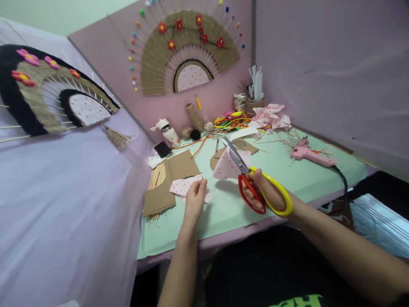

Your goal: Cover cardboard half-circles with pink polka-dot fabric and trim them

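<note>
The left hand (196, 194) pinches a dotted piece (182, 186) in closed fingertips, over the table (220, 217) near the cardboard (181, 165). The right hand (269, 192) grips the scissors (237, 157) (one loop red, the other yellow), fingers curled through, blades pointing forward. A second dotted scrap (226, 166) shows behind the blades; whether they touch it, I cannot tell.

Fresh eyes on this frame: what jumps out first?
Probably the big scissors with red and yellow handles, in the right hand near the centre; left of them, the left hand pinches dotted pink material. Next, the large brown fan up on the pink back panel, then the pink glue gun on the table's right side.
</note>
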The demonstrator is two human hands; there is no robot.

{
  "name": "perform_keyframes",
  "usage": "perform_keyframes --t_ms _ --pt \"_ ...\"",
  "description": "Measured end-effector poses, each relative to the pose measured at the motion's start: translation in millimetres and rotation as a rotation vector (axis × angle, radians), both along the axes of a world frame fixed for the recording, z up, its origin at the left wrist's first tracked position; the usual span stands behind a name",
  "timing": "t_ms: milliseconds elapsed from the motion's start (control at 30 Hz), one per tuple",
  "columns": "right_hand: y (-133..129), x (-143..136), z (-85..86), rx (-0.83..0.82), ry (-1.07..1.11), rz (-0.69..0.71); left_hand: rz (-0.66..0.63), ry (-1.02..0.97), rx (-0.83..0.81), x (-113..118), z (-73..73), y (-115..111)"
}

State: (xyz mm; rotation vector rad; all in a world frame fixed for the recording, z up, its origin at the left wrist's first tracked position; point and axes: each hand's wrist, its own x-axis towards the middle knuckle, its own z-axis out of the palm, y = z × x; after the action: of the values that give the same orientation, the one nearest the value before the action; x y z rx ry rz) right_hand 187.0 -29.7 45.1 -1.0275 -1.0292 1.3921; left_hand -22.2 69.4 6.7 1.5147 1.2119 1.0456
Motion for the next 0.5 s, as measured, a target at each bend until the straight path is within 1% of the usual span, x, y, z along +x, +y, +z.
perform_keyframes --t_ms 67,133,200,267,333,433,500 --pt "1 0 9.5 -0.023 0.021 0.011 -0.041 -0.055 -0.113 10 -8.2 -5" --pt "1 -1 19.1 -0.04 0.027 0.027 -0.117 -0.098 -0.223 16 -12.6 -7" --pt "-1 -3 27.4 -0.053 0.03 0.05 -0.145 -0.133 -0.25 20 -13.2 -7" --pt "-3 -6 32.9 -0.067 0.044 0.06 -0.097 -0.168 -0.225 24 -11.5 -5" --pt "-3 -7 34.9 -0.083 0.062 0.058 -0.055 -0.256 -0.229 29 -8.2 -2" --pt "1 -6 31.9 -0.109 0.081 0.054 -0.062 -0.544 -0.268 35 -0.2 6" --pt "6 -3 28.2 -0.126 0.089 0.06 -0.068 -0.715 -0.288 38 9.3 12"
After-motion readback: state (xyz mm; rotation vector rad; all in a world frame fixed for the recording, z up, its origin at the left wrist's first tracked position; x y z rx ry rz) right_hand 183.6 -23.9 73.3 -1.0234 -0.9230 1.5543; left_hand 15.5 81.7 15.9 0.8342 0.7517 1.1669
